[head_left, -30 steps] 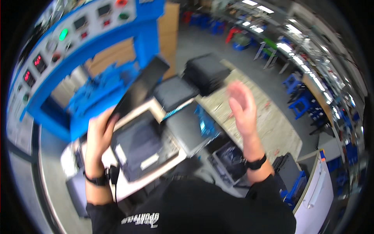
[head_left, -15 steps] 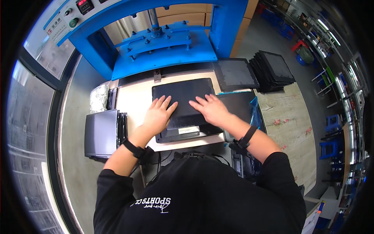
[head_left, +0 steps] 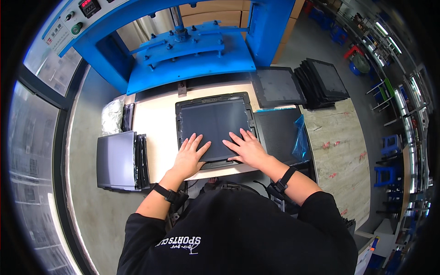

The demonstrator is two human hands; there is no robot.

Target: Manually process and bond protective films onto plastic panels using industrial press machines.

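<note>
1. Resting palms down with fingers spread, the left hand [head_left: 187, 160] and right hand [head_left: 250, 150] touch the lower part of a dark panel [head_left: 213, 121], centre of the frame; both grips are released.
2. Bordering the panel: a black surround [head_left: 211, 99], set on a pale board [head_left: 156, 146].
3. Right of centre: a dark sheet [head_left: 275, 130] with crumpled blue film [head_left: 300, 140].
4. Writing: white lettering [head_left: 185, 243], upside down, on a black shirt [head_left: 247, 220], lower centre; printed characters [head_left: 56, 34] near a green button [head_left: 76, 28], upper left; above, a red-lit display [head_left: 88, 6].
5. Compared with half a second earlier: the hands lie lower in the frame; the upper rim, formerly covered by a black surface, now shows.
</note>
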